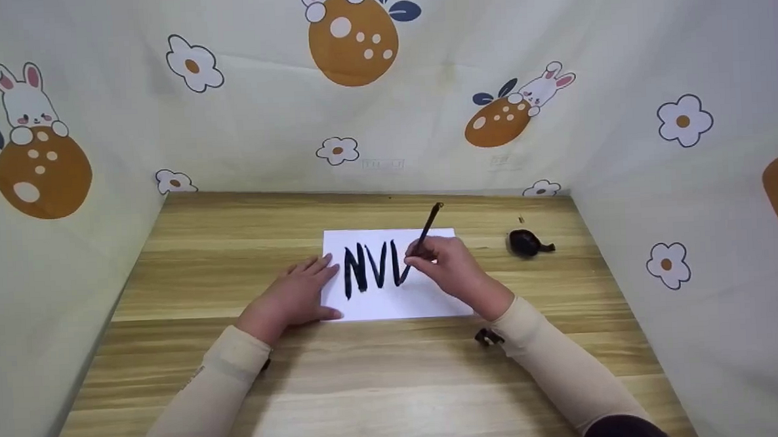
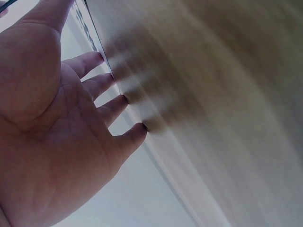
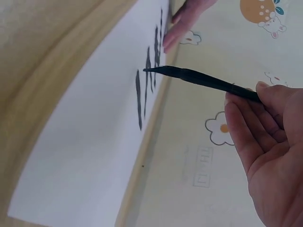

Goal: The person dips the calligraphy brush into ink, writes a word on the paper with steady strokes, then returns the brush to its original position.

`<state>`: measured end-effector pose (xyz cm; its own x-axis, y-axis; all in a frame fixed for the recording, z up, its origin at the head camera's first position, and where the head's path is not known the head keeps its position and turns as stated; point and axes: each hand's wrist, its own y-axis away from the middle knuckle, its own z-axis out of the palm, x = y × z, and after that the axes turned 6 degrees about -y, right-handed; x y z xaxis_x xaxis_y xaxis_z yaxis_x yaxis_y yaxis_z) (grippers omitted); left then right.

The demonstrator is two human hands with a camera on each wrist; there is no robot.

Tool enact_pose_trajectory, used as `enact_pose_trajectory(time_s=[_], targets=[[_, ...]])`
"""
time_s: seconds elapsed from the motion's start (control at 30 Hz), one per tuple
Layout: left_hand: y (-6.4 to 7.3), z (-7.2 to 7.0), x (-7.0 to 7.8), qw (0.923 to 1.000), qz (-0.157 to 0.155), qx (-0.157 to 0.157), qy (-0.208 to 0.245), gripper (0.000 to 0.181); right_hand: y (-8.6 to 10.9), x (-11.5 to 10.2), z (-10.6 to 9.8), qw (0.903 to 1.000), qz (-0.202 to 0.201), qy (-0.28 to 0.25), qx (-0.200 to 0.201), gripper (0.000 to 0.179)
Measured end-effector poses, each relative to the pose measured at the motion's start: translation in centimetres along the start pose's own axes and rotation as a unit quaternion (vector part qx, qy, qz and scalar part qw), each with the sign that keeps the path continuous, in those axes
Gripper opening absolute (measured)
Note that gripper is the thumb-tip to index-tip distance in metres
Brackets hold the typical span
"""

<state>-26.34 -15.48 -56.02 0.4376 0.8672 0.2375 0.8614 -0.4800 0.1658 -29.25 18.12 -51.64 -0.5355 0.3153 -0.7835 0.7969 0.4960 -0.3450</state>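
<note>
A white sheet of paper [image 1: 399,305] lies on the wooden table, with thick black strokes [image 1: 378,271] that look like "NV" and part of another letter. My right hand [image 1: 453,268] pinches a dark brush [image 1: 430,223] between thumb and fingers; its handle leans up and away. In the right wrist view the brush [image 3: 203,79] has its dark tip at the latest stroke, though whether it touches the paper I cannot tell. My left hand [image 1: 294,295] rests at the paper's left edge with fingers spread. Its fingertips touch down in the left wrist view, the palm [image 2: 61,127] facing the camera.
A small black dish with a short handle [image 1: 525,243] stands on the table [image 1: 383,383] to the right of the paper. Pale cloth walls [image 1: 260,119] printed with rabbits, oranges and flowers enclose the table at the back and both sides.
</note>
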Motion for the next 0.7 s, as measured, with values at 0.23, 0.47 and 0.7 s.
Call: enact_pose_trajectory(time_s=[0.23,0.47,0.7], targets=[[-0.1,0.0,-0.2,1.0,0.001,0.003,0.0,0.103,-0.2,0.3,-0.8,0.998,0.0,-0.002,0.063,0.008],[-0.3,0.1,-0.2,1.0,-0.004,-0.006,-0.003,0.104,-0.7,1.5,-1.1,0.9938,0.021,0.028,0.106,0.007],[-0.3,0.2,-0.1,0.9999,-0.008,-0.011,0.001,0.104,-1.2,1.9,-1.0,0.9922,0.043,0.03,0.113,0.009]])
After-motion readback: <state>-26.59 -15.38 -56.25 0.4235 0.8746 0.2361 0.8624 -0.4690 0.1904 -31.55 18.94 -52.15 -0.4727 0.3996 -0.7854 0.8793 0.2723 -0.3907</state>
